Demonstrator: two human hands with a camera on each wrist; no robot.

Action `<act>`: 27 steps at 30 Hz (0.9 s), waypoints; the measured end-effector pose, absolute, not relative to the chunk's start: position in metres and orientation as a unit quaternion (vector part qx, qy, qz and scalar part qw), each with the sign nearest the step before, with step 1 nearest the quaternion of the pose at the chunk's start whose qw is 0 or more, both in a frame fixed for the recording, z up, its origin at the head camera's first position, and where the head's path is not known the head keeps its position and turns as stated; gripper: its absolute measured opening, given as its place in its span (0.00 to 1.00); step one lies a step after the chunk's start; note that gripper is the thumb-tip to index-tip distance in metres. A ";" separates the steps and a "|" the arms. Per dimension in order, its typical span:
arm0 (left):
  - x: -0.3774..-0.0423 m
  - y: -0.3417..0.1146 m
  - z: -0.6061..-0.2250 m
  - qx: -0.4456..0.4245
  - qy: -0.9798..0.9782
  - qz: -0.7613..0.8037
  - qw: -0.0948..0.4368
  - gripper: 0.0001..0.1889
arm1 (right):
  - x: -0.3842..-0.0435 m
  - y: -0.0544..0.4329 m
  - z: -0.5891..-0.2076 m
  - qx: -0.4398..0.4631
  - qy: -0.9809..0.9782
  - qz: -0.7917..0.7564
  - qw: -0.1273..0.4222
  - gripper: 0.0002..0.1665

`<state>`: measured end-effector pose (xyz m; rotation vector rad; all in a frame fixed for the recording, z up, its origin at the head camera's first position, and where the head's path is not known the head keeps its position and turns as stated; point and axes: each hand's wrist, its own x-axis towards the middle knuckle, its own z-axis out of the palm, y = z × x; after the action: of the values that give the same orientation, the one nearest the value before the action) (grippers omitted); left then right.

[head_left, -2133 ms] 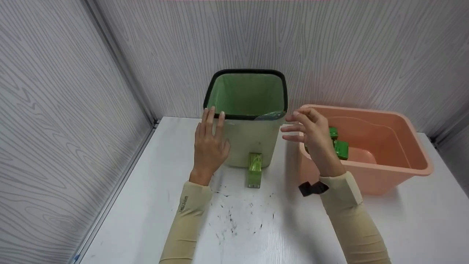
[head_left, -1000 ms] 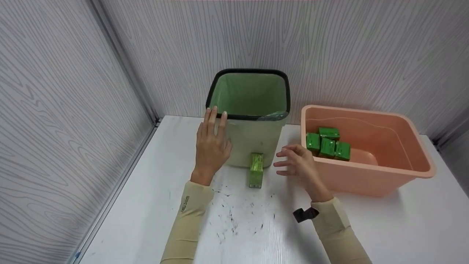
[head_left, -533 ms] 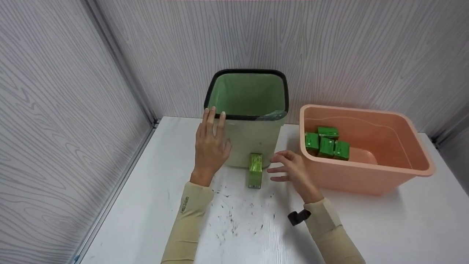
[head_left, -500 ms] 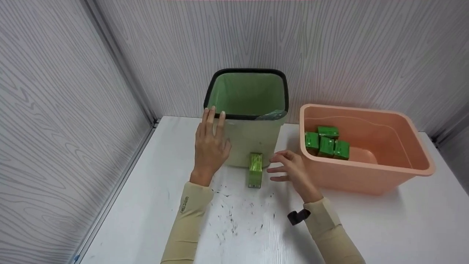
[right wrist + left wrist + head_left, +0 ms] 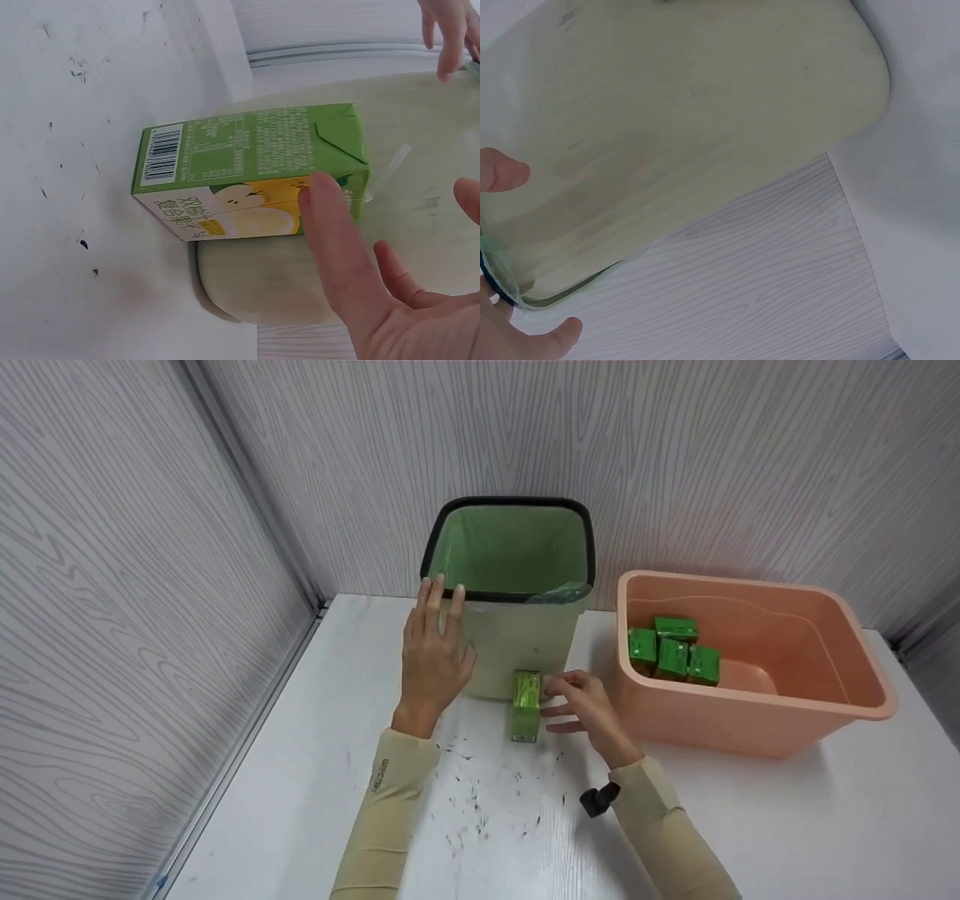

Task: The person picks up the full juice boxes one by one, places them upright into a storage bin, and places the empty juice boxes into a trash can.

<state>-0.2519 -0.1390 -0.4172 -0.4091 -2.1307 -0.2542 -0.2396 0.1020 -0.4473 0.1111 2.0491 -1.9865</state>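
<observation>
A green juice carton (image 5: 526,709) with a barcode on one side stands upright on the table, close against the front of a pale green bin (image 5: 510,641) with a black rim. My right hand (image 5: 589,712) is at the carton's right side, fingers spread and reaching toward it. In the right wrist view one finger (image 5: 337,244) overlaps the printed face of the carton (image 5: 259,169); whether it touches, I cannot tell. My left hand (image 5: 431,664) rests its fairly straight fingers on the bin's front left rim. The left wrist view has the bin wall (image 5: 697,112) filling much of it.
To the right stands a pink tub (image 5: 757,716) with several green cartons (image 5: 673,658) grouped at its left end. Wood-grain panels (image 5: 375,457) close off the back and left side. Dark specks mark the white table (image 5: 480,817) in front of the bin.
My right hand has come down from near the bin's right rim and moved left to the standing carton's side. The left hand has stayed on the rim.
</observation>
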 end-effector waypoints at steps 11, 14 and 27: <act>-0.252 -0.140 -0.417 -0.165 -0.868 -0.101 0.458 0.37 | -0.248 0.084 -0.449 0.057 0.756 -0.634 0.154 0.31; -0.252 -0.140 -0.417 -0.167 -0.865 -0.101 0.462 0.37 | -0.248 0.078 -0.449 0.059 0.774 -0.613 0.148 0.36; -0.252 -0.139 -0.417 -0.165 -0.867 -0.102 0.458 0.36 | -0.246 0.069 -0.460 0.045 0.819 -0.555 0.136 0.42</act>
<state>-0.2518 -0.1393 -0.4167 -0.4074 -2.1365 -0.2519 -0.2456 0.0689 -0.4604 0.1311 2.3732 -1.6074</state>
